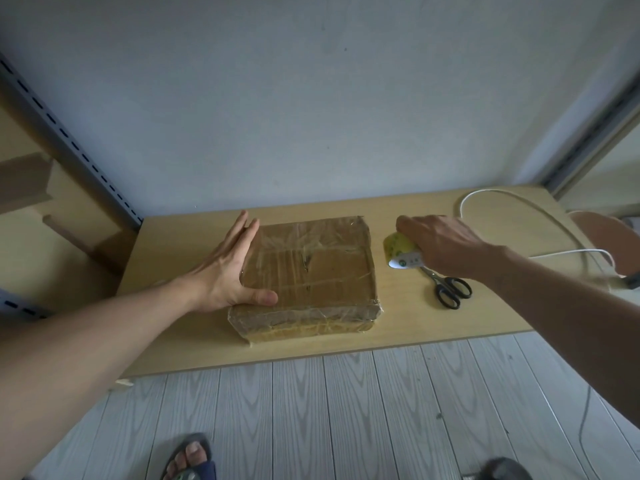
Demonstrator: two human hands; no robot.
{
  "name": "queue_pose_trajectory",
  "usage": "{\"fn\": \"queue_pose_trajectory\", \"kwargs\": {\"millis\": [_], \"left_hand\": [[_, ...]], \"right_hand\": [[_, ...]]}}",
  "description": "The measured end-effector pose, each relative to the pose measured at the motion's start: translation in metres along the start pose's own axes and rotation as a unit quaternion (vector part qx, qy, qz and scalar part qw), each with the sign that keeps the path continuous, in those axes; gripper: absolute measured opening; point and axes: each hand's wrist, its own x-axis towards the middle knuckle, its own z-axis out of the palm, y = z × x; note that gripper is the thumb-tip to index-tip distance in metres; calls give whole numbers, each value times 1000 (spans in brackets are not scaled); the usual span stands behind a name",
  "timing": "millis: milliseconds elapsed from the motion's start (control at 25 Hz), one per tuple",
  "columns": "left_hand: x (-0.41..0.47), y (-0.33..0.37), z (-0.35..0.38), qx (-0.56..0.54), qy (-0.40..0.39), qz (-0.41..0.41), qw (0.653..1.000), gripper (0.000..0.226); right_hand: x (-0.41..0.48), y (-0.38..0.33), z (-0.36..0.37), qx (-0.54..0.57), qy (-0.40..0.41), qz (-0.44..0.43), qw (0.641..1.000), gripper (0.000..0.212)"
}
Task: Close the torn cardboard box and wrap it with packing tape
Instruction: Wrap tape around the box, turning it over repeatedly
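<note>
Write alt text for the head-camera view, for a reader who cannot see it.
A closed, tape-wrapped cardboard box lies on a wooden table; the left hand rests open against its left edge, thumb on top. The right hand grips a tape roll beside black-handled scissors.

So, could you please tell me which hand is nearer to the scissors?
Right. The right hand grips the tape roll just above the scissors blades. The left hand rests on the left edge of the cardboard box, across the box from them.
</note>
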Motion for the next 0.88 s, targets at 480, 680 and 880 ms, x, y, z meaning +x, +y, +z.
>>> {"fn": "queue_pose_trajectory", "kwargs": {"millis": [480, 680, 880], "left_hand": [[5, 39, -28, 150, -46, -21, 987, 150], [55, 143, -1, 196, -112, 17, 974, 156], [76, 165, 14, 280, -145, -12, 949, 157]], "right_hand": [[16, -31, 43, -32, -115, 69, 991, 23], [18, -34, 41, -32, -131, 95, 986, 28], [10, -33, 33, -18, -140, 125, 982, 36]]}}
